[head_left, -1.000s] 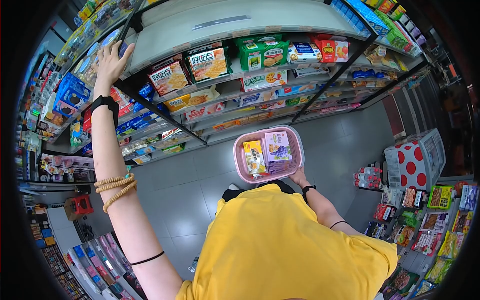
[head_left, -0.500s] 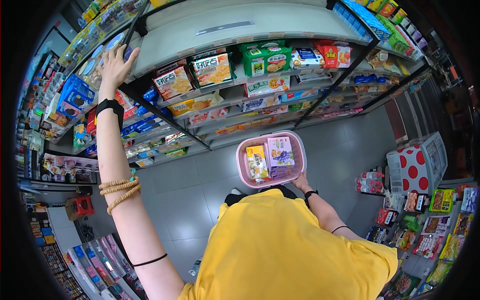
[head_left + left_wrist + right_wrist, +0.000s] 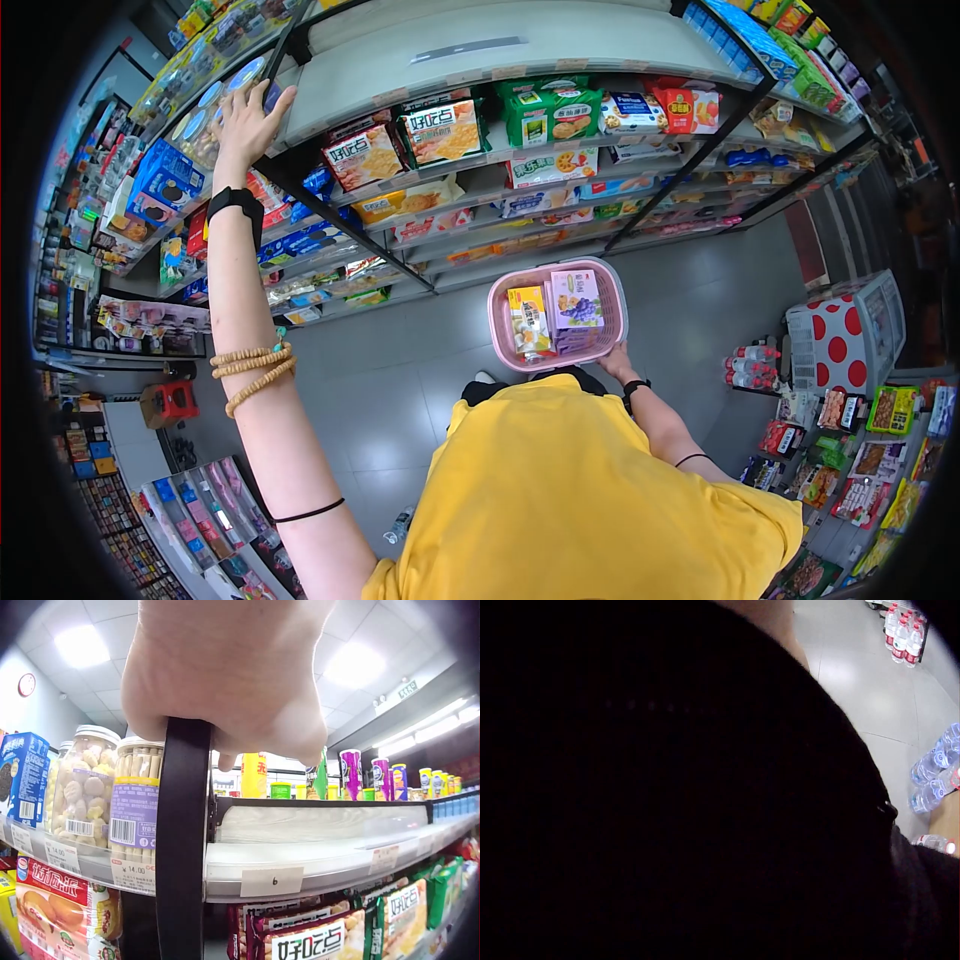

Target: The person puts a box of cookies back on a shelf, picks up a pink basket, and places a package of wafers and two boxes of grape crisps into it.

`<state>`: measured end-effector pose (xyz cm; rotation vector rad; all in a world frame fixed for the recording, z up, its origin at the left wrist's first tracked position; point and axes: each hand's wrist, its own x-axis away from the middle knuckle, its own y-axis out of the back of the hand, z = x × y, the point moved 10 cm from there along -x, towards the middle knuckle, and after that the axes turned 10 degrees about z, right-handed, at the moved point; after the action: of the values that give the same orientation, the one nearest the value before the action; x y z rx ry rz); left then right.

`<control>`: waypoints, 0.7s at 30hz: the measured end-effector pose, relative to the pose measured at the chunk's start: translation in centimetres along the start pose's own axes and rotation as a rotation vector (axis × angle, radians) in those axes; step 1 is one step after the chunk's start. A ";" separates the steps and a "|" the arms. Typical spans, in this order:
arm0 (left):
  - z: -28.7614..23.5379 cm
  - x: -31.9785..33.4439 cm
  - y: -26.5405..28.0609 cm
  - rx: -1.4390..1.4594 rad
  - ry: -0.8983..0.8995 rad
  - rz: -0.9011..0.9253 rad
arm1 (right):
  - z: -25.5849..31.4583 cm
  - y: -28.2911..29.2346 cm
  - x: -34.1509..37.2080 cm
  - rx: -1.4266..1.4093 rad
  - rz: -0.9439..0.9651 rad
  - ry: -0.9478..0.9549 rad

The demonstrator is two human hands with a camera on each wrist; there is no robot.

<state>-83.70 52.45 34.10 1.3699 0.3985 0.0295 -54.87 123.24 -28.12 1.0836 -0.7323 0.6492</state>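
My left hand (image 3: 246,128) reaches up to the shelf rack at the upper left, fingers spread and fairly straight. In the left wrist view, its palm rests on top of a black shelf post (image 3: 182,847). Beside the post stand a jar of wafer rolls (image 3: 135,796) and a jar of round biscuits (image 3: 84,784). Low in front of the body, my right hand (image 3: 618,361) grips the rim of a pink basket (image 3: 500,335). Inside the basket lie a yellow box (image 3: 529,320) and purple grape-printed boxes (image 3: 576,300). Dark cloth fills most of the right wrist view.
Packs of biscuits (image 3: 445,132) line the shelves ahead, under a top shelf board (image 3: 410,60). Blue cookie boxes (image 3: 167,178) stand at the left. A red-dotted case (image 3: 832,345), bottles (image 3: 752,368) and a snack display (image 3: 860,500) are at the right.
The head view has swung slightly, so the shelves and basket sit a little farther right in it. Left hand stays at the post, right hand keeps its grip on the basket.
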 end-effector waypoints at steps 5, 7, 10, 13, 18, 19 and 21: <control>0.0 -0.1 -0.1 0.012 -0.014 -0.016 | -1.4 -0.6 -1.0 -0.064 -0.068 -0.023; 0.0 0.0 0.1 0.014 -0.006 -0.011 | -1.7 -0.9 -1.1 -0.069 -0.070 -0.034; -0.1 0.1 0.2 0.016 0.002 -0.004 | -1.2 -0.7 -0.8 -0.038 -0.032 -0.014; 0.0 -0.1 0.2 0.002 -0.001 0.002 | -1.1 -0.4 -0.4 -0.050 -0.018 -0.033; 0.0 -0.1 0.0 0.008 0.001 -0.004 | -1.9 -0.9 -1.1 -0.040 -0.039 -0.048; 0.0 -0.1 0.0 0.009 0.000 -0.004 | -2.1 -1.1 -1.4 -0.044 -0.043 -0.053; 0.1 -0.2 -0.1 -0.001 -0.010 -0.010 | -2.3 -1.3 -1.6 -0.067 -0.046 -0.047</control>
<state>-83.85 52.32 34.08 1.3663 0.3964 0.0144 -54.34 124.79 -30.77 1.0540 -0.7628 0.5575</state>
